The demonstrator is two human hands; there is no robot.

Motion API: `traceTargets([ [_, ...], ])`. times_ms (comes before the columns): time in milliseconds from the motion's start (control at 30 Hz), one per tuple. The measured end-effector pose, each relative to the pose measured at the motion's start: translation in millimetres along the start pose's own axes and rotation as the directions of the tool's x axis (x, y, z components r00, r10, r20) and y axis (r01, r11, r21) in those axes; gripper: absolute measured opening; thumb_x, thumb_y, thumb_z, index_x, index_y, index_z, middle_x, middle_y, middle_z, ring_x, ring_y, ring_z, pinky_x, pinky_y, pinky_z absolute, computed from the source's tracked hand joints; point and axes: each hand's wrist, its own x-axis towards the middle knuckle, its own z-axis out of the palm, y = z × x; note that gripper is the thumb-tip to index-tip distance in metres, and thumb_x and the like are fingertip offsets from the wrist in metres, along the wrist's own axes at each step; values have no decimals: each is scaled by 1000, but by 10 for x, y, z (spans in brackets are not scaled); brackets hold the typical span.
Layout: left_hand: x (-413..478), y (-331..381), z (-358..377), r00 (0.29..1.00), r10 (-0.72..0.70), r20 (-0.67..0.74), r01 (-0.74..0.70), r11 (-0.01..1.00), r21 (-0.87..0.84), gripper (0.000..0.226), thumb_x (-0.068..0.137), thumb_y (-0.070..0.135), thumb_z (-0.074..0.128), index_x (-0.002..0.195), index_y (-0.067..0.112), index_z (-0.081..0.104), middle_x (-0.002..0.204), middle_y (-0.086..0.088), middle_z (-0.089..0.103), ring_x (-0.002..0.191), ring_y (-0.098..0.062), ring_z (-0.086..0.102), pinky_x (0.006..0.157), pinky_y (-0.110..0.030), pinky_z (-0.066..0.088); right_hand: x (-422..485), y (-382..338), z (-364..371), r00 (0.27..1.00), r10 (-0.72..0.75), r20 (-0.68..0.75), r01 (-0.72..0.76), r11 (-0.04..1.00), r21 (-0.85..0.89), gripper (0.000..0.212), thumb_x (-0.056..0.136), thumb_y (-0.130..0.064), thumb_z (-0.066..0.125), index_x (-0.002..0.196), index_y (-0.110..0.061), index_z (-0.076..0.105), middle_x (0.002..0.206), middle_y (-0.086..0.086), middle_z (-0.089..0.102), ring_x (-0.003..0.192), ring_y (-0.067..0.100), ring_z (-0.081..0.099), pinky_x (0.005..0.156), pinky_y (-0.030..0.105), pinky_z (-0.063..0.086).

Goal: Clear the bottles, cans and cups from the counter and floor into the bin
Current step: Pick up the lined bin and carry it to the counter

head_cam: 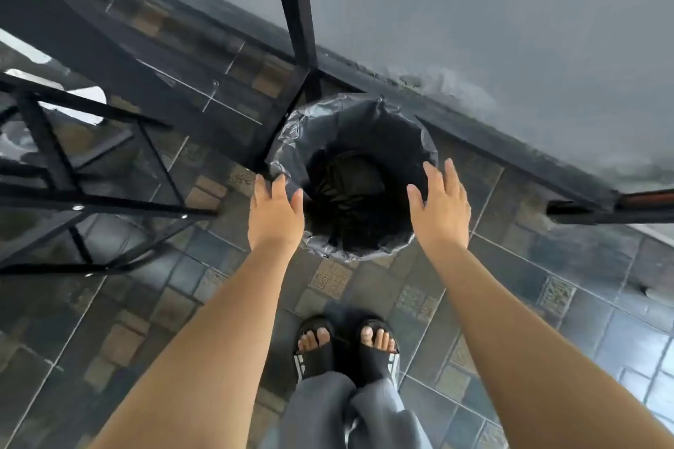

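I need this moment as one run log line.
left hand: open, empty | right hand: open, empty | bin: black-lined, hands at its rim, one each side, contents too dark to tell

Bin (288,142): round, black-lined, on the tiled floor (547,284) by the wall.
Left hand (275,213): fingers relaxed, empty — over the near-left rim.
Right hand (441,206): same — over the right rim.
Feet: black sandals (317,354), just below.

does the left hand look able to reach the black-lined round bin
Likely yes: the open left hand is at the rim of the black-lined round bin, with nothing between them.
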Motion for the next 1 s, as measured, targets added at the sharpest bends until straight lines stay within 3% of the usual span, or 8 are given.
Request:
traceTargets([
  [100, 192, -63, 179, 999, -21, -27, 19, 998, -55, 53, 100, 53, 37, 149, 35, 35, 164, -11, 8, 146, -33, 22, 112, -49, 34, 227, 80, 162, 999, 5, -53, -5, 1000, -2, 50, 102, -45, 42, 150, -33, 34, 164, 1, 8, 148, 28, 17, 117, 49, 23],
  [200, 333, -111, 316, 999, 14, -42, -22, 982, -186, 49, 98, 54, 43, 145, 38, 43, 160, -9, 17, 141, -31, 34, 110, -44, 37, 384, 102, 311, 1000, -11, -13, 12, 998, 65, 48, 101, -47, 43, 148, -41, 36, 164, -3, 4, 147, 28, 18, 114, 49, 29],
  [300, 381, -86, 350, 997, 8, -74, -31, 950, -312, 47, 99, 49, 46, 144, 36, 45, 156, -9, 25, 135, -28, 42, 104, -35, 38, 441, 89, 387, 1000, -5, 2, 5, 975, 223, 46, 100, -44, 46, 145, -45, 38, 163, -9, 1, 140, 25, 35, 103, 39, 42],
  [400, 355, -39, 363, 995, -40, -91, 4, 930, -367, 52, 98, 50, 49, 147, 35, 42, 158, -9, 25, 139, -26, 38, 107, -36, 35, 434, 57, 399, 998, 64, 3, -61, 941, 332, 44, 101, -38, 48, 145, -43, 40, 160, -8, 11, 130, 19, 45, 94, 27, 39],
  [567, 219, 36, 264, 987, -111, -116, 50, 901, -431, 54, 97, 51, 49, 149, 38, 39, 161, -7, 24, 145, -21, 30, 112, -39, 30, 283, 24, 287, 992, 124, 32, -126, 912, 389, 47, 101, -33, 51, 145, -43, 40, 159, -8, 19, 133, 15, 41, 93, 24, 36],
  [833, -444, 269, -478, 984, -118, -135, 44, 890, -455, 49, 97, 54, 46, 144, 40, 46, 153, -6, 35, 137, -20, 43, 112, -44, 36, -410, -243, -528, 988, 150, 28, -146, 882, 447, 47, 100, -30, 54, 143, -42, 42, 158, -10, 24, 134, 11, 39, 95, 22, 31],
  [1000, -1182, 583, -1243, 979, -104, -175, 14, 892, -452, 46, 99, 49, 45, 144, 36, 48, 143, -2, 42, 129, -18, 49, 108, -38, 36, -1036, -549, -1391, 993, 114, 27, -114, 886, 450, 47, 99, -32, 54, 142, -46, 42, 158, -13, 22, 132, 13, 42, 91, 25, 38],
])
